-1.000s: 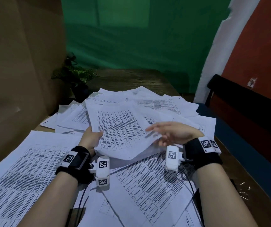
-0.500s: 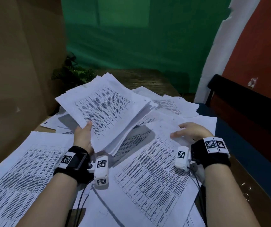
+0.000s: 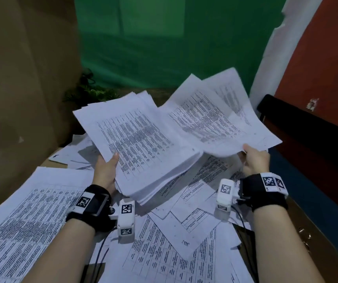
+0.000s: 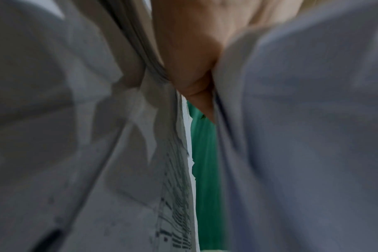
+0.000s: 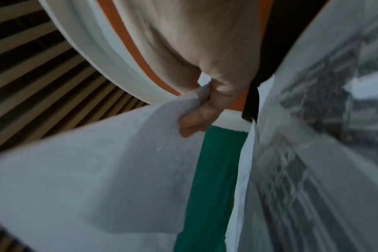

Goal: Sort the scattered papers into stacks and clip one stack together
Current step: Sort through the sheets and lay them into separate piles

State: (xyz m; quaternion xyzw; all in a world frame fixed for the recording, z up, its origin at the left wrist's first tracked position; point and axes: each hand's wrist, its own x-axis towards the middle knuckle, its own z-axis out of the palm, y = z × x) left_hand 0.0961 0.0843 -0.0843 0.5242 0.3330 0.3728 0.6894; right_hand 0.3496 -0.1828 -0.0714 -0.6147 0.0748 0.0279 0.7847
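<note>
A thick stack is gripped by the left hand; a few sheets are pinched by the right hand. Many papers remain scattered on the bench; nothing is clipped yet.

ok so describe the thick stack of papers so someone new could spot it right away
Start at the wooden table littered with printed sheets, before the green backdrop. The thick stack is lifted above the litter at centre-left, gripped at its near corner by the left hand. Unlike the few thin sheets beside it, it is many pages deep.
</note>
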